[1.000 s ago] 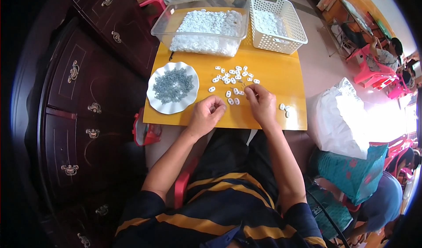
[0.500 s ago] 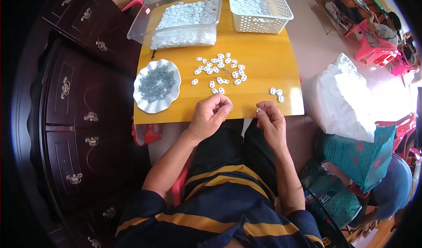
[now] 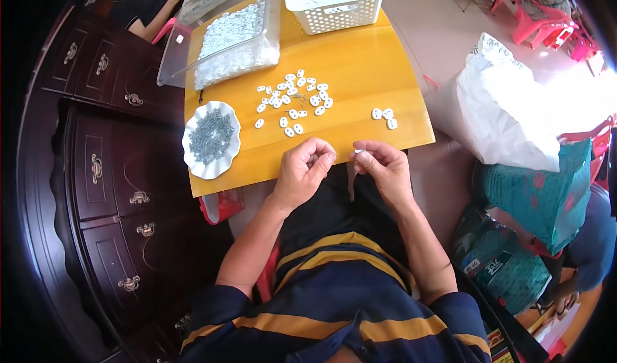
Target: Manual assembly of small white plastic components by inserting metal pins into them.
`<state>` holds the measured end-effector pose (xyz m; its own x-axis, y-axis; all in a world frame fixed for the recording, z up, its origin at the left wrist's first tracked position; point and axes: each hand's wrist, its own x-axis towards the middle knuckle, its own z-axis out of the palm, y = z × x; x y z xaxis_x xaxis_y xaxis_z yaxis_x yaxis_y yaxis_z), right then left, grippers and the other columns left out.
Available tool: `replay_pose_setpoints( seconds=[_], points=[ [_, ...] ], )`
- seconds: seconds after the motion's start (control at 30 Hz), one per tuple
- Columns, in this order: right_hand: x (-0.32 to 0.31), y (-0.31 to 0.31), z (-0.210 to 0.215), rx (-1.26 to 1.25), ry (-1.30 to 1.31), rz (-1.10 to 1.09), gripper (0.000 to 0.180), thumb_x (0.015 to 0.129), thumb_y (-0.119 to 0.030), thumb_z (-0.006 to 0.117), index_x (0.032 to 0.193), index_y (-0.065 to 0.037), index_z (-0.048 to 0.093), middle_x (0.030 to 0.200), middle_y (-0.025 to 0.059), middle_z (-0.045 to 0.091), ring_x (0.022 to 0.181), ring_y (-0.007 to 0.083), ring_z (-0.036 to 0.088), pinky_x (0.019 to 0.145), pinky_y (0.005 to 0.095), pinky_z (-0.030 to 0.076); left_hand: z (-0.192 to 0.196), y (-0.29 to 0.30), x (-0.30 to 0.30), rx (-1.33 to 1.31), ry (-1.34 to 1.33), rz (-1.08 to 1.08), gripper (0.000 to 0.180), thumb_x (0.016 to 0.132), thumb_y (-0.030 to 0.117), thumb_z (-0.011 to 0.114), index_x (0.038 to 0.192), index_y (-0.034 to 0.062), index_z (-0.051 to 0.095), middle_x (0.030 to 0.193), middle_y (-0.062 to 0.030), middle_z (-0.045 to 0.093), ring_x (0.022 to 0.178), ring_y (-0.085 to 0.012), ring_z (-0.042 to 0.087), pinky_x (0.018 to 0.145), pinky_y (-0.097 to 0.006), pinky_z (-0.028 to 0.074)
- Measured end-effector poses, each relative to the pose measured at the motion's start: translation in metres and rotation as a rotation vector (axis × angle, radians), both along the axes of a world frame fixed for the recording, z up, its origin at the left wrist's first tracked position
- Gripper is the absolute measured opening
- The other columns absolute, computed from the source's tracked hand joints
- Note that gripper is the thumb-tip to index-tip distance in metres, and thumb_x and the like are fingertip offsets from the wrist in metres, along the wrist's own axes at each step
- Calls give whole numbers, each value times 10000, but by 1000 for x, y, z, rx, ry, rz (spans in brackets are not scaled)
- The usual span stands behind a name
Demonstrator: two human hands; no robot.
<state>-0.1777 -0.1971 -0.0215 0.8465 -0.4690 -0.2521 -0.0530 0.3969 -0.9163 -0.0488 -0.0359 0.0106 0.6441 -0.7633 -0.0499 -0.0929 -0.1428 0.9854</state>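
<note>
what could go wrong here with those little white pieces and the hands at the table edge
1. The right hand pinches a small white piece past the table edge, above the lap; if it slips, it likely falls off the table.
2. The three white pieces lie near the table's right edge, so a brush of the arm may knock them off.
3. The white dish of grey parts slightly overhangs the left edge and could tip.

**Wearer's clothing**

Dark navy shirt (image 3: 340,305) with broad yellow-orange stripes across chest and shoulders. Sleeves end near the elbows, forearms bare. Dark trousers (image 3: 328,208) over the lap. Left hand (image 3: 301,172) and right hand (image 3: 384,168): no gloves, rings or watch visible.
</note>
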Motion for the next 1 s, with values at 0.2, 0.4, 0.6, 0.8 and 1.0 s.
replay_pose_setpoints(
  seconds=[0.2, 0.4, 0.6, 0.8, 1.0],
  points=[
    [-2, -1, -10, -53, -62, 50, 183, 1038, -149, 620, 1064, 8, 710, 868, 41, 722, 771, 80, 644, 730, 228, 539, 7, -9, -2, 5, -89, -18, 71, 978, 65, 656, 948, 8, 626, 731, 33, 592, 608, -27, 529, 554, -203, 436],
    [-1, -2, -12, -91, -52, 96, 224, 1073, -192, 562, 1048, -2, 679, 855, 36, 706, 781, 82, 639, 738, 233, 534, 15, -14, -6, 39, -220, -44, 63, 950, 41, 676, 924, 4, 633, 735, -4, 628, 613, -46, 567, 556, -226, 462],
    [1, -1, -11, 28, -139, 78, 207, 1095, -219, 509, 1106, -34, 602, 934, 54, 710, 812, 107, 663, 758, 242, 547, 15, -15, -8, 34, -228, -53, 60, 946, 38, 677, 923, 2, 634, 732, -8, 630, 609, -50, 569, 554, -228, 462],
    [1, -1, 1, 122, -127, 97, 200, 1096, -245, 505, 1112, -56, 568, 958, 54, 705, 819, 105, 664, 749, 230, 542, 16, -13, -7, 53, -229, -42, 53, 953, 40, 671, 922, 7, 643, 727, 13, 608, 613, -36, 535, 562, -206, 435],
    [-2, -1, -6, 179, -9, 109, 183, 1063, -243, 584, 1052, -63, 610, 874, 3, 644, 726, 67, 595, 677, 205, 495, 19, -20, -13, 70, -256, -16, 37, 945, 28, 676, 920, 12, 655, 727, 30, 600, 614, -32, 510, 566, -197, 421]
  ],
)
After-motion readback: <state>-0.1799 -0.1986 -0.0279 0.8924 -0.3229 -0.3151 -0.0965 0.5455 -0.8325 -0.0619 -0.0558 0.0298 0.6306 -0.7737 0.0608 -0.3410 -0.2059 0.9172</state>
